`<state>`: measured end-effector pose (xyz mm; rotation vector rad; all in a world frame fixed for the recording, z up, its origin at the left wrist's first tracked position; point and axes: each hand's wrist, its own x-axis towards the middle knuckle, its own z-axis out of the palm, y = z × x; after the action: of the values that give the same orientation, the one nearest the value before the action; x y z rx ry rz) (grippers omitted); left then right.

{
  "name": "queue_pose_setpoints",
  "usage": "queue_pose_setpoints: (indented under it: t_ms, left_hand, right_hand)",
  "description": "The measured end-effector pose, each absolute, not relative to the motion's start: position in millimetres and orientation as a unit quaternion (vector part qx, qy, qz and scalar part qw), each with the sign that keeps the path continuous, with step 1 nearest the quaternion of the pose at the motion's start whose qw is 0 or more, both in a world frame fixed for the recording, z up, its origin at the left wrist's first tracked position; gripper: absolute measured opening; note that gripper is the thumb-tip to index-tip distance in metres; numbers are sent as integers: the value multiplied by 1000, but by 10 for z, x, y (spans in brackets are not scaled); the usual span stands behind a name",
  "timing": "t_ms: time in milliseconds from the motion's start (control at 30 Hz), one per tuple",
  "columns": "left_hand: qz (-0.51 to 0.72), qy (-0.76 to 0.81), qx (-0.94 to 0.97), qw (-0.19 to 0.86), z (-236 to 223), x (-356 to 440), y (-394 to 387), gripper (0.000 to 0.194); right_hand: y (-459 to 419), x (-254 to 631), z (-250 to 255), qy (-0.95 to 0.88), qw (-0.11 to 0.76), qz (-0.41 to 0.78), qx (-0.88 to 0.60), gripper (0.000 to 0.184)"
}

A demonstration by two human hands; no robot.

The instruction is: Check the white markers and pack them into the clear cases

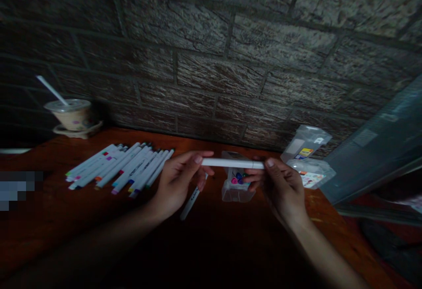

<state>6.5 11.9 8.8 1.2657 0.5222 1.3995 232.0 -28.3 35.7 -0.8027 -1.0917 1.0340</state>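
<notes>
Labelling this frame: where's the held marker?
Head view, just right of centre: the white marker is held crosswise between left hand and right hand, partly hiding the clear case.

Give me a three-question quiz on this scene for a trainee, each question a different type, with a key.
1. Open question: What do the left hand and the right hand hold between them?
2. True or false: The lidded cup at the picture's left has a straw in it.
3. Fill in the blank: In the picture, the pile of markers lies to the ____ of the clear box that shows pink and blue inside.

Key:
1. A white marker.
2. True.
3. left
</notes>
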Motion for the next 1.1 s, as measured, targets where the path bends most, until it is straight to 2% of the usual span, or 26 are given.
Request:
queue_pose_setpoints:
  t_ms: [467, 733, 1100]
  left_hand:
    - [579, 291, 578, 496, 124, 72, 103, 25]
    - [583, 307, 590, 467, 139, 98, 91, 18]
    - [577, 322, 604, 446, 150, 85, 68, 19]
  right_hand:
    - [-291, 2317, 313, -501, 655, 436, -361, 18]
    - [-327, 2254, 302, -524, 655, 385, -386, 21]
    - [-333, 2239, 290, -541, 642, 392, -375, 18]
